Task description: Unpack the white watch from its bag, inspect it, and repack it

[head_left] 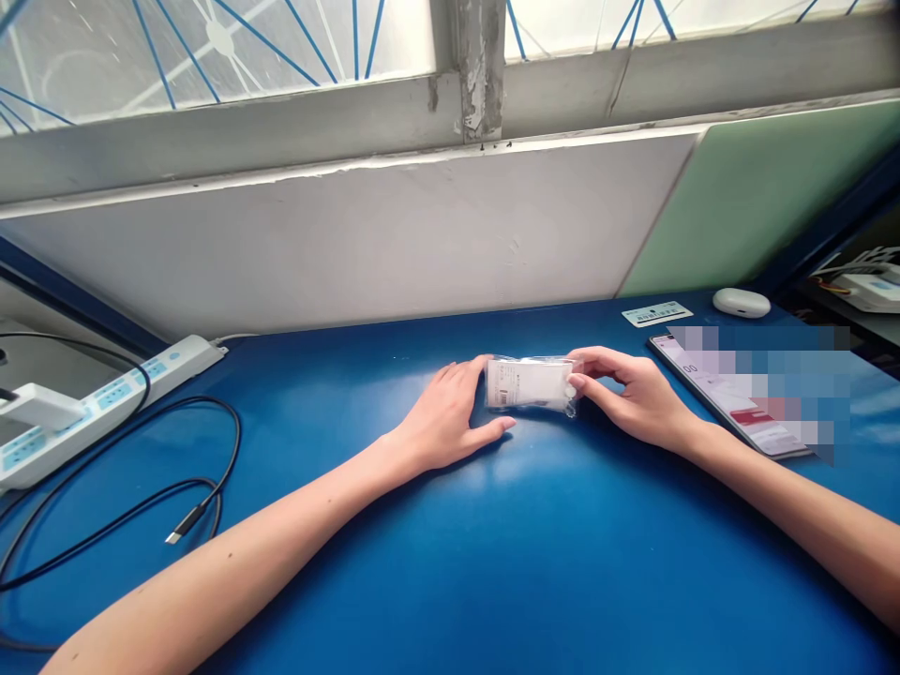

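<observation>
A small white package in a clear plastic wrapper [529, 384] is at the middle of the blue table [450, 562], with printed text and a barcode on its left part. My right hand [637, 394] pinches the package's right end between thumb and fingers. To the left lies my left hand [450, 417], palm down, its thumb apart from the fingers. Its fingertips are at the package's left edge; whether they touch it I cannot tell. What the package contains is not readable from here.
A phone [731, 398], partly blurred out, lies right of my right hand. Behind it are a white card [657, 314] and a white earbud case [741, 302]. At left, a power strip [119, 398] has a plugged-in charger [46, 410]; a black cable [235, 441] loops nearby.
</observation>
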`<move>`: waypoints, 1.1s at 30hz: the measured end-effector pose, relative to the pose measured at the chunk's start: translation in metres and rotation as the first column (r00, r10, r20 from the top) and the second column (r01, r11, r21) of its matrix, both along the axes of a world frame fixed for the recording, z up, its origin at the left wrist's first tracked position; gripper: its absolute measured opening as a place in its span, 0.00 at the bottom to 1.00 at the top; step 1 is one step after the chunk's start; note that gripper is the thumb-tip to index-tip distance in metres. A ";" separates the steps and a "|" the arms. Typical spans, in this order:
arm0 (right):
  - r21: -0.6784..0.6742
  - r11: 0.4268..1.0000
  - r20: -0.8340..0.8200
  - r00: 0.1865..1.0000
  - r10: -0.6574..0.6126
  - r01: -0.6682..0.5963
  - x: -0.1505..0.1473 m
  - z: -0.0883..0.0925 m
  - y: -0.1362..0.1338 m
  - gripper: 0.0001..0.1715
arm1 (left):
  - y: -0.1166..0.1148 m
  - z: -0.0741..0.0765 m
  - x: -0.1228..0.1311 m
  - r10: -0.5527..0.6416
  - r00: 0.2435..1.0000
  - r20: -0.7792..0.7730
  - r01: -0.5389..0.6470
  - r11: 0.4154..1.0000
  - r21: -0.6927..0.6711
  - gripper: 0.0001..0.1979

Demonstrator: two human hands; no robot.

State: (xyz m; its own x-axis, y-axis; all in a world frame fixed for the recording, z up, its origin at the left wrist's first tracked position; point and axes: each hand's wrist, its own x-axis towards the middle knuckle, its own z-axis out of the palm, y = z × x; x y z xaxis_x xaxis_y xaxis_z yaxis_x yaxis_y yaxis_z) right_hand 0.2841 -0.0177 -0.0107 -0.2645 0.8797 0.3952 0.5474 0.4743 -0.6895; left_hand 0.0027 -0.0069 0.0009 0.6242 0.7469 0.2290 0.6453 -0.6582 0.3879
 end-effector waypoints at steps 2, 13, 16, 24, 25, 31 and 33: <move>-0.058 0.998 -0.049 0.999 0.016 -0.018 -0.002 0.001 -0.001 0.16 | -0.001 -0.001 -0.001 0.007 1.000 0.031 -0.007 1.000 -0.022 0.45; -0.036 0.998 0.122 0.991 0.062 -0.058 -0.002 0.000 0.001 0.19 | -0.001 0.000 -0.002 -0.074 0.996 0.052 0.076 0.996 -0.040 0.36; 0.062 0.996 0.230 0.972 0.056 -0.072 -0.001 -0.002 0.002 0.17 | 0.001 0.000 -0.001 -0.083 0.996 0.044 0.084 0.996 -0.027 0.36; -0.030 0.981 0.472 0.862 0.185 -0.194 0.009 0.002 0.000 0.37 | 0.002 0.000 -0.001 -0.087 0.996 0.009 0.087 0.996 -0.015 0.37; -0.044 0.979 0.491 0.849 0.195 -0.200 0.010 0.003 0.000 0.40 | 0.002 0.000 -0.001 -0.086 0.996 0.003 0.086 0.996 -0.014 0.37; -0.051 0.976 0.477 0.853 0.210 -0.212 0.010 0.004 0.001 0.41 | 0.001 0.000 -0.002 -0.070 0.997 -0.037 0.069 0.997 -0.020 0.38; -0.038 0.971 0.484 0.846 0.223 -0.234 0.009 0.005 0.001 0.40 | 0.001 0.000 -0.002 -0.061 0.997 -0.037 0.060 0.998 -0.012 0.38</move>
State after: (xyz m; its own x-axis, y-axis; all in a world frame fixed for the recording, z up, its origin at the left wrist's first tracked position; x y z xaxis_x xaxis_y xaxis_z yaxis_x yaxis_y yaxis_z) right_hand 0.2930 -0.0170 -0.0056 -0.6191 0.7634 0.1841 0.6819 0.6389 -0.3563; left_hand 0.0010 -0.0060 0.0010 0.6764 0.7099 0.1963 0.6186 -0.6922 0.3718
